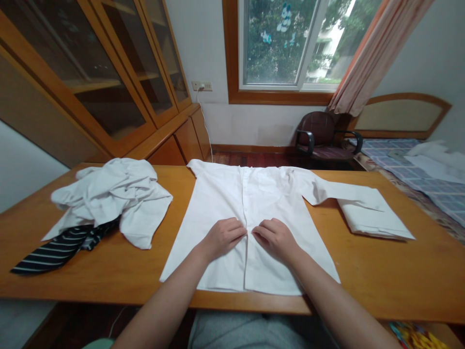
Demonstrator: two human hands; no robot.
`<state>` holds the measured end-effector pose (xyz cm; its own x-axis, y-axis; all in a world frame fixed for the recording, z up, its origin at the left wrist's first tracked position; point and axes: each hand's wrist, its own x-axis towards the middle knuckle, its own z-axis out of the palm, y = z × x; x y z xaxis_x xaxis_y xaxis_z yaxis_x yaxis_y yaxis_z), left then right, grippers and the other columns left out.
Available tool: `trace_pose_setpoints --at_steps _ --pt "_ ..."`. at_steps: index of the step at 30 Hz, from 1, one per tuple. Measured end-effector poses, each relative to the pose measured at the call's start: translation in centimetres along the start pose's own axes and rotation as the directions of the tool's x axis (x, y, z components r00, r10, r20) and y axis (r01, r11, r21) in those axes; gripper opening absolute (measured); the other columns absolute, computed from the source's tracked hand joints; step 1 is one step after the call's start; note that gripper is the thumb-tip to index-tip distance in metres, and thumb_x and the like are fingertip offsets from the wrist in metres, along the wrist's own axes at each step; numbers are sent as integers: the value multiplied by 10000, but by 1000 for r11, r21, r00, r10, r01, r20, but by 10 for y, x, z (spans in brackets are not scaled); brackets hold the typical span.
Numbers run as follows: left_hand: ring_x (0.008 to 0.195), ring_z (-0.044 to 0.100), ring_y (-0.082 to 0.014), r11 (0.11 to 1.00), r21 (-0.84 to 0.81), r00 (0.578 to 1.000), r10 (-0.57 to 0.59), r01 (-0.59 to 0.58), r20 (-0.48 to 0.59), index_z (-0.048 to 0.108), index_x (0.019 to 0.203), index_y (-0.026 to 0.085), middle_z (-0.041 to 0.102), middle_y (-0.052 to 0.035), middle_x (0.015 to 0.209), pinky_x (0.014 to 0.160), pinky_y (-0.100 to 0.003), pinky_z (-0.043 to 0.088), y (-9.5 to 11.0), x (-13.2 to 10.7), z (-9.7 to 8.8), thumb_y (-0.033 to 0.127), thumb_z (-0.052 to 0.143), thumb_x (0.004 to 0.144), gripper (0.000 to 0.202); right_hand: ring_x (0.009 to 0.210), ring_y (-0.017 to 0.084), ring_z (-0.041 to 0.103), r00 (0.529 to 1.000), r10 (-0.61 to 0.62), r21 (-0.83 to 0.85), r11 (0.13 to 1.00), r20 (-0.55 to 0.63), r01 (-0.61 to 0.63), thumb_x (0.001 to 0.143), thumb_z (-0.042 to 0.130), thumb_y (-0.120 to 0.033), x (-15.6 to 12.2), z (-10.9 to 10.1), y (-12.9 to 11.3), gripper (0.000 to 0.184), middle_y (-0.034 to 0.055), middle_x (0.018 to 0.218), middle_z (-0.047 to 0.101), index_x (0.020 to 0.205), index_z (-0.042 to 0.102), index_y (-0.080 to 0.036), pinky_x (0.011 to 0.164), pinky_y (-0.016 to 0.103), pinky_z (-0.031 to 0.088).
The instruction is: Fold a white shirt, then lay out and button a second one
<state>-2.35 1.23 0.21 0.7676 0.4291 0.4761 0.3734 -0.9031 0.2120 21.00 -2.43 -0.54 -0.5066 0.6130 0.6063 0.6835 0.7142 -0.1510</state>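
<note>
A white button-front shirt (pixel 218 198) lies spread face up on the wooden table, collar end away from me and hem near the front edge. My left hand (pixel 225 236) pinches the left side of its front placket, about halfway down. Just across the placket, my right hand (pixel 275 237) is closed too, fingertips on the cloth at the other side. The fingers hide whatever small part lies between them. One sleeve (pixel 319 190) stretches right and reaches over a folded white garment (pixel 381 218); the other sleeve is mostly out of sight.
On the table's (pixel 366 271) left lies a crumpled white garment (pixel 119 189), with a black striped tie (pixel 54 252) partly under it. Beyond the table are a glass-door cabinet (pixel 145 77), an office chair (pixel 319 133) and a bed (pixel 417 160).
</note>
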Motion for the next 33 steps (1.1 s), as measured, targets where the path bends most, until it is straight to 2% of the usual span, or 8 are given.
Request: trace_pose_setpoints --at_steps 7,15,33 --pt "753 573 -164 1000 20 1000 18 -18 -1 666 936 179 638 -56 795 679 -285 466 0 1 0 230 450 1005 232 668 128 550 1000 2 10 1000 3 -2 970 596 -226 -1 0 1 100 17 749 622 941 685 -189 653 302 353" --pt "741 562 -159 999 14 999 32 -32 4 652 929 169 642 -53 809 666 -287 458 1 2 0 195 467 992 197 676 132 554 999 -31 2 1000 20 31 984 572 -217 -2 1 1 123 23 764 636 1010 689 -192 653 306 353" --pt "759 574 -163 1000 8 1000 21 -21 -6 648 946 177 644 -52 811 684 -292 457 1 1 1 191 475 990 179 626 126 512 998 -52 -33 998 -42 50 973 574 -198 1 0 -2 135 11 701 598 915 694 -172 633 307 337"
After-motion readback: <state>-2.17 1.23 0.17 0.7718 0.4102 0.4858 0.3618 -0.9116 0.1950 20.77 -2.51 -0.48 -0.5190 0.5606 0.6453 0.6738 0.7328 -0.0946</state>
